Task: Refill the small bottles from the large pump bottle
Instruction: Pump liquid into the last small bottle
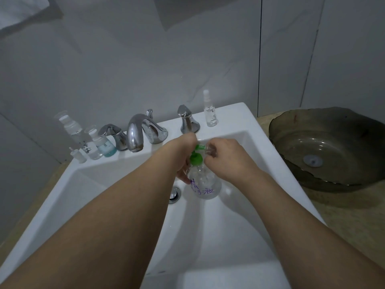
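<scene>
Over the white sink, pretty much mid-basin, the person holds the large pump bottle, clear with purple writing on it and a green pump head. The left hand wraps the bottle's far side; how its fingers lie up by the pump is hidden. The right hand has its fingers curled round a small clear bottle held right at the green nozzle. So this looks like the filling step itself. Next move probably calls for a steady press on the pump while keeping the tiny mouth lined up, or it dribbles into the basin. More small bottles wait on the rim left of the tap, and a slim spray bottle stands at the right.
</scene>
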### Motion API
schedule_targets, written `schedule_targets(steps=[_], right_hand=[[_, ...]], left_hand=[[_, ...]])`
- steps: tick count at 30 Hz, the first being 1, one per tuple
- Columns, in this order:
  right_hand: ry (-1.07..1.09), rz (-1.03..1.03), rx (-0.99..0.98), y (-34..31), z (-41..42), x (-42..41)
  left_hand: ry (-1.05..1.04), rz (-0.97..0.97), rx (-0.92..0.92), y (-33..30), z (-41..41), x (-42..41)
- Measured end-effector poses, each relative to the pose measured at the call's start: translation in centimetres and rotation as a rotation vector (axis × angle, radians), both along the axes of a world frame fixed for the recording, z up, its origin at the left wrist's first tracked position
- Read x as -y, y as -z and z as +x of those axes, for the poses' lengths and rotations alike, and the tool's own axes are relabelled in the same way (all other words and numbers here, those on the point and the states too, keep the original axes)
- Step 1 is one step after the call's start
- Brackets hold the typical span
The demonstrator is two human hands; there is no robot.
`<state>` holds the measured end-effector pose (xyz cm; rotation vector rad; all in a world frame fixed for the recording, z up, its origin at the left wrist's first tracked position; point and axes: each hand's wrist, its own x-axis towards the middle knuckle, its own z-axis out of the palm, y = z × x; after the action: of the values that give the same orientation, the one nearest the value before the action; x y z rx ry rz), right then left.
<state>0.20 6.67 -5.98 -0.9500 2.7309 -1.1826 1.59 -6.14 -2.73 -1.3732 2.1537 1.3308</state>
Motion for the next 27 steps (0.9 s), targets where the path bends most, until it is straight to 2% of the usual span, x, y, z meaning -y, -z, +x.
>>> schedule_targets(steps=[6, 12, 16, 22, 27], right_hand=[[0.003, 0.066, 0.071, 0.6, -0.1, 0.1], [0.002, 0.057, 0.079, 0.6, -0.2, 0.1], [-0.002, 0.062, 0.081, 0.7, -0.2, 0.2], [-0.008, 0.009, 0.042, 0.4, -0.4, 0.0], [-0.022, -0.031, 0.039, 0.2, -0.2, -0.1]], left_hand=[[-0.054, -0.196, -0.125, 1.7, -1.0, -0.8], [0.075, -0.296, -0.117, 2.1, -1.3, -0.1], [0.038, -0.212, -0.131, 1.7, -1.1, -0.5], [-0.070, -0.020, 0.015, 0.3, -0.5, -0.5], [-0.044, -0.018, 0.070, 0.3, -0.6, 0.9]])
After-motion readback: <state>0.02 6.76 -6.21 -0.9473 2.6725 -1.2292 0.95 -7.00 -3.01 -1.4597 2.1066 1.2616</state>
